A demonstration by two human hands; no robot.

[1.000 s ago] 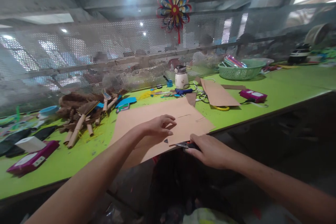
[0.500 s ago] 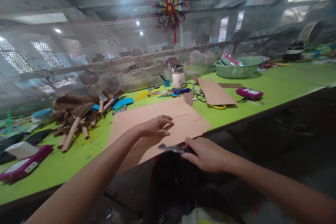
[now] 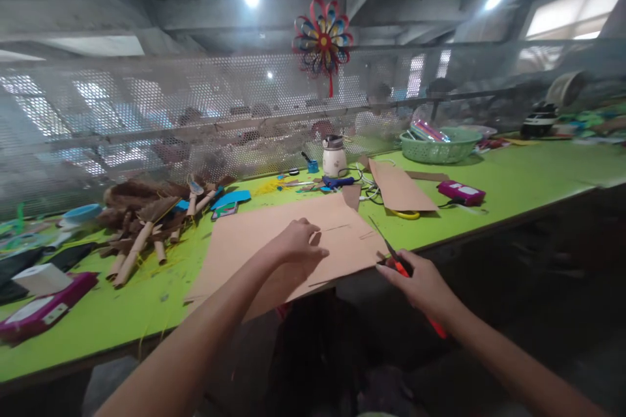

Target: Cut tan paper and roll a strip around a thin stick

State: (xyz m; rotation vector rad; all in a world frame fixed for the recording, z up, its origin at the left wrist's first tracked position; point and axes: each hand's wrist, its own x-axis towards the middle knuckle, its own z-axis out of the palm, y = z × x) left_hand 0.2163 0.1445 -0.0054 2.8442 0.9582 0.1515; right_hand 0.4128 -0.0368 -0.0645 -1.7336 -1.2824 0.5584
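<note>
A large sheet of brown kraft paper (image 3: 249,228) lies on the green table, its front edge reaching the table's edge. My left hand (image 3: 299,242) is over the middle of the sheet, fingers bent and thumb apart, with nothing held; whether it touches the paper I cannot tell. Dark pencil-like lines show on the paper beyond it. My right hand (image 3: 428,283) grips a pair of scissors (image 3: 402,266) with red and black handles, at the sheet's right front corner. One dark blade points up and away; the other is hard to make out.
Brown paper rolls and fibre (image 3: 141,225) lie at the left, near a magenta device (image 3: 51,306). Behind the sheet stand a blue glue gun (image 3: 337,182) and a white bottle (image 3: 334,159). Rightward are folded brown paper (image 3: 403,186), another magenta device (image 3: 461,193) and a green basket (image 3: 437,148).
My right hand has moved right with the scissors, whose blade has swung from pointing left to pointing up and away. My left hand has shifted slightly. The whole view has tilted up a little.
</note>
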